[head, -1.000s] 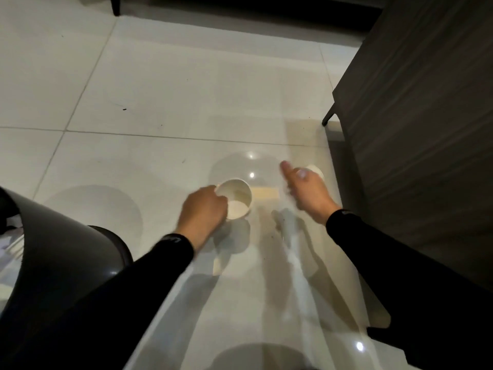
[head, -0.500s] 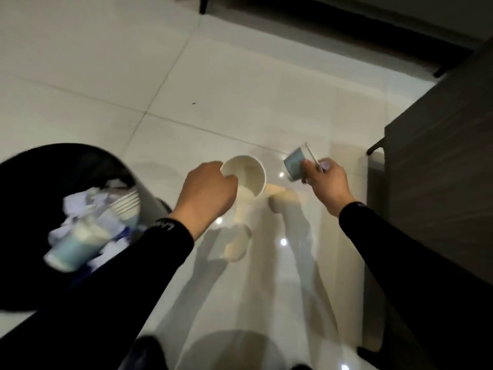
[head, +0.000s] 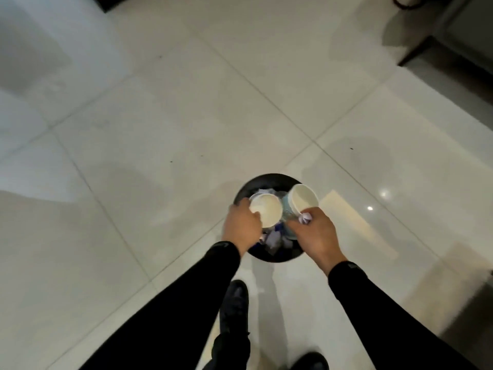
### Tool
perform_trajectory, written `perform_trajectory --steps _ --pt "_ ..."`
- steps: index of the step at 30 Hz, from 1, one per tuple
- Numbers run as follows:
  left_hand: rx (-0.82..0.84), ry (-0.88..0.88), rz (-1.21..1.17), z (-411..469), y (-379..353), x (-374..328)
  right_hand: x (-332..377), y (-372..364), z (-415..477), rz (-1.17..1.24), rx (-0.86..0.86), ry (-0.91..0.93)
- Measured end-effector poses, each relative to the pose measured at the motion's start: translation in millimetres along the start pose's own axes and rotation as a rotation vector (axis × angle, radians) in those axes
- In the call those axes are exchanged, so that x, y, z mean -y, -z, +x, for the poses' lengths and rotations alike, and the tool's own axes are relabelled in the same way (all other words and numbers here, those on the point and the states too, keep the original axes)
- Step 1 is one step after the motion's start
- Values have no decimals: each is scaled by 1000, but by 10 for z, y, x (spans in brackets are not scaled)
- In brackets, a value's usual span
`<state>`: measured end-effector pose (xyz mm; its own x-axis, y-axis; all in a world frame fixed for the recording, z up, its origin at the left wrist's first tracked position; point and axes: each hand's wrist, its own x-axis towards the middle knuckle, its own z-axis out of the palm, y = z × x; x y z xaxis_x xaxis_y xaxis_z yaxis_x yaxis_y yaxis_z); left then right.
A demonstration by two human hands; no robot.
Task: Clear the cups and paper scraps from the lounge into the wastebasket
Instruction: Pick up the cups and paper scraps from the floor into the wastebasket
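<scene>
Two cups: one per hand, both held over the wastebasket [head: 269, 179] mouth.
L hand [head: 241, 227]: fingers wrapped round the left cup [head: 266, 210], opening facing up twd camera.
R hand [head: 316, 236]: fingers closed on the right cup [head: 303, 199] plus a paper scrap [head: 306, 217] pinched at the thumb.
Bin: black, on pale floor tiles [head: 160, 129]; already holds crumpled paper [head: 272, 240] & cups.
Technique (judgement): centre both over the opening, lower close to the fill, then let go; bin looks nearly full, so a high drop may bounce out.
Foot: shoe [head: 234, 303] just behind bin; avoid nudging it.
</scene>
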<state>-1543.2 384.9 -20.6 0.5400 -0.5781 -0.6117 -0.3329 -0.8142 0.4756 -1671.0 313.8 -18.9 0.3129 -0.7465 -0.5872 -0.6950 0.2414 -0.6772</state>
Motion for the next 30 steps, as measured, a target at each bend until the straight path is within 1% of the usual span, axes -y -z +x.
perform_trajectory --steps 2,4,5,6,7,9,10,11,12,13,14,15,16,19,21,24,26,30 --pt "146 -19 -83 125 -43 25 -1 -84 136 -46 103 -46" --pt "265 -42 -39 202 -73 60 -47 -105 243 -79 238 -105" --pt "295 -46 -6 214 -83 104 -86 -104 278 -111 278 -127" --pt "312 -38 18 197 -79 145 -135 -106 304 -153 259 -117" --pt "312 -38 15 192 -85 187 -181 -100 315 -197 161 -108" --pt "262 -15 -27 142 -95 281 -336 -93 312 -198 -157 -159" --pt "230 22 -92 121 -97 319 -421 -109 327 -147 -282 -239" --pt "198 50 -126 114 -117 364 -492 -135 341 -71 -318 -362" --pt "179 70 -132 107 -126 392 -546 -179 353 52 -254 -511" --pt "177 78 -120 108 -136 429 -597 -240 370 220 -138 -653" --pt "183 77 -104 118 -144 473 -646 -306 390 390 -8 -754" --pt "180 77 -107 129 -155 512 -698 -367 419 529 85 -808" --pt "171 85 -123 136 -155 535 -735 -413 442 602 96 -816" --pt "132 82 -107 144 -102 532 -825 -484 481 639 -15 -771" --pt "122 65 -116 157 -14 394 -756 -368 452 693 -45 -747" --pt "108 68 -238 163 228 -87 -506 41 369 743 -58 -769" --pt "118 32 -288 145 420 -525 -294 417 291 785 -73 -787" --pt "155 -135 -236 197 641 -1529 -4 1155 290 914 -179 -799"
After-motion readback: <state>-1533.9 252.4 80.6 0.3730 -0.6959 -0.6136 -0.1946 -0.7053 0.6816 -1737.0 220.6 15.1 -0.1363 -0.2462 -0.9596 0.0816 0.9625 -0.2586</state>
